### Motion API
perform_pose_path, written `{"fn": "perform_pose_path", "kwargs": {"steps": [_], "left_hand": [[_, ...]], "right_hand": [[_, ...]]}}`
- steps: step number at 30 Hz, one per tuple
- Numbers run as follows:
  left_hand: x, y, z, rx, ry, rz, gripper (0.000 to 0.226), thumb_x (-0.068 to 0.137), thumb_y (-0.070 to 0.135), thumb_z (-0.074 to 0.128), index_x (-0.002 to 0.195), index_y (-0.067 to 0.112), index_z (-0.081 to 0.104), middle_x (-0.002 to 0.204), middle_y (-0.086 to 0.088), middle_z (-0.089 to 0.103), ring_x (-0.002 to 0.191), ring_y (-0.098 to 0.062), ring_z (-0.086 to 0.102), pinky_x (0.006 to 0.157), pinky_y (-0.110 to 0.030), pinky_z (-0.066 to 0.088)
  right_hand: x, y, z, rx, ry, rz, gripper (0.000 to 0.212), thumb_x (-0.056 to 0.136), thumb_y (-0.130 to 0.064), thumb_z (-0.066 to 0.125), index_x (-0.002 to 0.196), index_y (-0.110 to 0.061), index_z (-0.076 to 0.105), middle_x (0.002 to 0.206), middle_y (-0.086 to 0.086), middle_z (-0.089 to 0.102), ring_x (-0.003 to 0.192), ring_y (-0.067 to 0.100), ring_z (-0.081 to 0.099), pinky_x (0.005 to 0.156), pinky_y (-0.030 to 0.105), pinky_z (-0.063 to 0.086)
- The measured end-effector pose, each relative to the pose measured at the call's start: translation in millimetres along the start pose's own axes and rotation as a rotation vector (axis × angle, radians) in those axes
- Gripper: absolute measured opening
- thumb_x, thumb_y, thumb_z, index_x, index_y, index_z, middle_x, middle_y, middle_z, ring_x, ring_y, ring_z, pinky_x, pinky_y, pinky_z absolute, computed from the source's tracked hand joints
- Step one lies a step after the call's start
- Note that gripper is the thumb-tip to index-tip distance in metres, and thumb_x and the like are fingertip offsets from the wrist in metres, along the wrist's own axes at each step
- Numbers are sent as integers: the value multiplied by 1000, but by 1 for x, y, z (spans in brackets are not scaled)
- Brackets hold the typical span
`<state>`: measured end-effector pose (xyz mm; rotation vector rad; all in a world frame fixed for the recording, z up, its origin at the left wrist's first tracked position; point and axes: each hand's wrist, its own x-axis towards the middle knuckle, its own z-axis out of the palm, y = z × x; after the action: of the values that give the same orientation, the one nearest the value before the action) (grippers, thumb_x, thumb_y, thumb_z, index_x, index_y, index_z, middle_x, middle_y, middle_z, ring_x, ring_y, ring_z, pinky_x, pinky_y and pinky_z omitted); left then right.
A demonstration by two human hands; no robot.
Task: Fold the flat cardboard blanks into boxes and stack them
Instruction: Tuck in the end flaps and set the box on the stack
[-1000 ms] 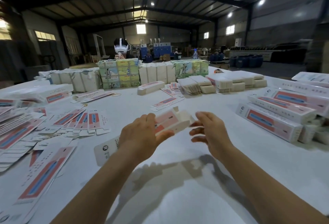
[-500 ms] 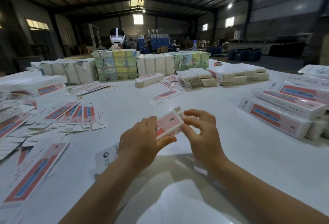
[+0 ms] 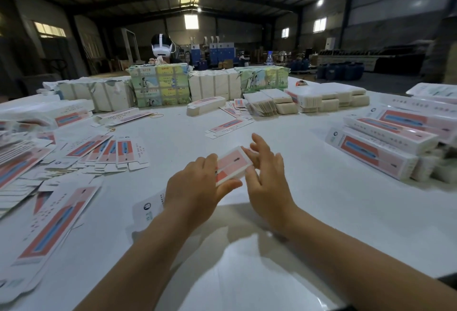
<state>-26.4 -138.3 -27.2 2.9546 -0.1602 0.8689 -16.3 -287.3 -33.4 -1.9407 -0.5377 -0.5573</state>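
A long pink and white box [image 3: 232,163] lies across the middle of the table, half folded, its near end a white flap [image 3: 148,208] sticking out below my left wrist. My left hand [image 3: 195,188] grips the box round its middle, thumb under its front edge. My right hand [image 3: 268,177] is at the box's far end with fingers spread and straight, its fingertips touching the closed end. Flat pink and blue blanks [image 3: 108,150] fan out at the left. Finished boxes [image 3: 385,142] lie stacked at the right.
The white table [image 3: 309,187] carries wrapped bundles [image 3: 160,87] along its far edge, piles of white blanks [image 3: 314,98] and loose blanks [image 3: 228,126] in the middle. A large blank [image 3: 54,226] lies near left. A person in a white headset [image 3: 161,47] sits behind the bundles.
The open end flaps of the box have been folded shut. My right hand went from pinching the end to spread fingers against it. My left hand kept its hold.
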Motion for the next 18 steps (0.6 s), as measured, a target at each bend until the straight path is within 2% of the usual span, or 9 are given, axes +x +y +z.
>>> {"fn": "perform_pose_path", "kwargs": {"steps": [3, 6, 8, 10, 11, 12, 13, 15, 18], "left_hand": [[-1, 6, 1, 74, -26, -14, 97, 64, 75, -3, 136, 21, 34, 118, 3, 55, 101, -19, 54, 70, -31, 43], [-1, 4, 1, 87, -52, -31, 86, 73, 75, 9, 136, 22, 33, 118, 3, 54, 101, -18, 53, 71, -31, 43], [-1, 3, 0, 90, -44, -44, 77, 79, 75, 19, 133, 22, 35, 115, 4, 54, 99, -18, 53, 68, -31, 41], [-1, 3, 0, 119, -30, -32, 76, 79, 75, 21, 131, 22, 37, 113, 4, 55, 97, -18, 53, 65, -30, 38], [-1, 4, 0, 145, -28, -17, 78, 79, 75, 20, 132, 21, 36, 113, 3, 55, 98, -18, 53, 65, -30, 37], [-2, 5, 1, 172, -34, 0, 81, 78, 76, 17, 134, 21, 35, 114, 3, 54, 99, -18, 53, 65, -29, 36], [-3, 6, 3, 192, -40, 14, 83, 77, 77, 15, 135, 20, 34, 115, 3, 54, 100, -18, 53, 65, -29, 36], [-3, 7, 5, 213, -46, 36, 82, 79, 76, 17, 136, 20, 32, 116, 3, 53, 101, -18, 53, 66, -28, 35], [-4, 12, 4, 270, -32, 72, 81, 78, 75, 11, 132, 20, 36, 112, 2, 54, 98, -19, 53, 65, -29, 34]], "right_hand": [[-2, 1, 3, -100, -44, -4, 63, 86, -18, 31, 148, -23, 20, 144, 0, 41, 137, 10, 31, 119, 42, -4], [1, 3, 1, -56, -31, 13, 66, 82, -22, 34, 147, -22, 24, 143, -3, 41, 138, 13, 27, 118, 48, 5], [6, 5, -3, 41, 6, 113, 74, 79, -28, 47, 148, -24, 22, 144, -9, 34, 137, 8, 22, 118, 38, 11], [13, 5, -10, 360, -8, 381, 86, 71, -33, 59, 147, -28, 21, 135, -11, 36, 129, 8, 32, 108, 32, 25], [17, 6, -14, 601, -48, 526, 78, 72, -28, 64, 143, -26, 29, 127, -7, 46, 119, 12, 46, 99, 34, 37], [20, 9, -16, 829, -91, 632, 59, 78, -22, 64, 133, -20, 41, 115, 0, 58, 104, 17, 59, 86, 34, 48], [21, 10, -16, 923, -104, 659, 37, 83, -14, 61, 119, -12, 51, 101, 6, 64, 89, 19, 65, 74, 34, 54], [19, 12, -11, 746, -74, 562, 16, 84, -4, 55, 99, -4, 60, 89, 12, 66, 76, 21, 68, 66, 33, 57], [9, 11, -2, 99, 0, 179, 16, 92, -8, 45, 97, -8, 60, 83, 4, 62, 74, 19, 58, 70, 31, 49]]}}
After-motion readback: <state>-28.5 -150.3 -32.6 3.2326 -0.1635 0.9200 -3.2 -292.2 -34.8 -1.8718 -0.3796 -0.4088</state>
